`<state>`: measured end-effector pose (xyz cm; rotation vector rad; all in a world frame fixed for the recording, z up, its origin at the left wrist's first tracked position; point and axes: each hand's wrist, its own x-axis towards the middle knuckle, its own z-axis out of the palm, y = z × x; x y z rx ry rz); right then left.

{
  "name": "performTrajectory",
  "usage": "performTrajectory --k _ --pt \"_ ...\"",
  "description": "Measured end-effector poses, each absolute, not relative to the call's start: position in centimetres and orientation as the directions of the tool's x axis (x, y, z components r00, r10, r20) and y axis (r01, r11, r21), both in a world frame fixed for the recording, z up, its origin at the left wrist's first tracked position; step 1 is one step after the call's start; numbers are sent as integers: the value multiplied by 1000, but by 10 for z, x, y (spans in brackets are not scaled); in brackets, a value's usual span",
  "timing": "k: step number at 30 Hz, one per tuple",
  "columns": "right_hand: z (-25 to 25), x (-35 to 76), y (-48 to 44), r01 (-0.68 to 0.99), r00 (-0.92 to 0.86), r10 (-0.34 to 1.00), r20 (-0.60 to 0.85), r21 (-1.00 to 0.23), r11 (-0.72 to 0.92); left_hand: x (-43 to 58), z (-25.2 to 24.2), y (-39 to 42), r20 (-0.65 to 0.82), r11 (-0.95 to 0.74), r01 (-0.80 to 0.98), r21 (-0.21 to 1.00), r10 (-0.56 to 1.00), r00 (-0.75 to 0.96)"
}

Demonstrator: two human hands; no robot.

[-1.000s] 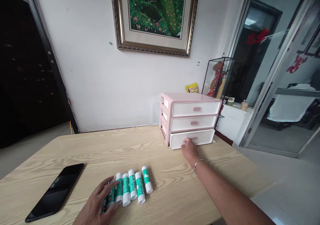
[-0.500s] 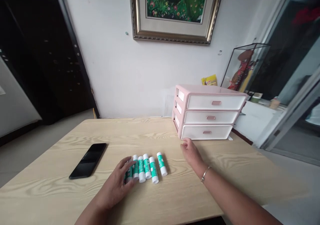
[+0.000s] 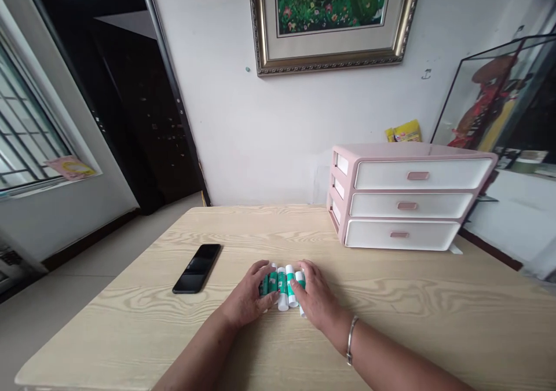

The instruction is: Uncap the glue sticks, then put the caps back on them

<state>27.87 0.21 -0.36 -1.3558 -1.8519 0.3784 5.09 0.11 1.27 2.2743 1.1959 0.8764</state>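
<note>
Several white-and-green glue sticks [image 3: 282, 287] lie side by side on the wooden table [image 3: 391, 298], packed tightly together. My left hand [image 3: 249, 295] presses against their left end of the row, its fingers over the nearest sticks. My right hand [image 3: 313, 298] closes in from the other side, so the bundle sits between my hands. A silver bangle [image 3: 350, 340] circles my right wrist. Parts of the sticks are hidden under my fingers.
A black smartphone [image 3: 196, 268] lies face up left of my hands. A pink-and-white three-drawer plastic organizer [image 3: 403, 197] stands at the table's far right, its drawers shut. The table's far edge meets a white wall. A glass display case [image 3: 490, 101] stands beyond the organizer.
My right hand has moved from the bottom drawer to the glue sticks. The spread row is now pushed together between both hands. The view has turned left.
</note>
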Motion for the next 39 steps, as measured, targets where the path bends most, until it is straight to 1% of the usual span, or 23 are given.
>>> performTrajectory --k 3,6,10,14,17,19,21,23,28,31,34,39 --pt "3 281 9 614 -21 946 323 -743 268 54 19 5 307 -495 552 671 863 401" --pt "7 282 16 561 38 972 231 -810 171 54 24 8 277 -403 526 749 912 303" --pt "5 285 23 523 62 975 212 -839 149 52 32 3 227 -254 477 841 967 116" --pt "-2 292 22 461 73 976 207 -875 151 46 37 -11 205 -183 468 865 979 3" --pt "-4 296 20 404 90 976 197 -903 145 37 32 -18 223 -145 534 833 971 -83" --pt "-4 297 19 401 98 972 214 -902 158 33 26 -20 256 -119 642 757 959 -124" --pt "-2 297 17 429 108 963 249 -885 181 32 19 -20 283 -93 752 652 951 -128" --pt "1 296 16 472 123 947 297 -857 207 34 16 -20 287 -73 812 579 950 -119" --pt "3 295 16 542 134 914 383 -800 256 45 18 -17 262 -39 864 501 959 -108" --pt "-3 298 19 538 146 913 380 -805 250 49 17 -12 233 -3 871 491 964 -128" --pt "-9 303 24 523 164 921 354 -823 223 52 14 -10 200 56 859 508 963 -181" --pt "-9 306 27 494 144 930 338 -839 228 52 24 -14 176 156 792 590 933 -315"
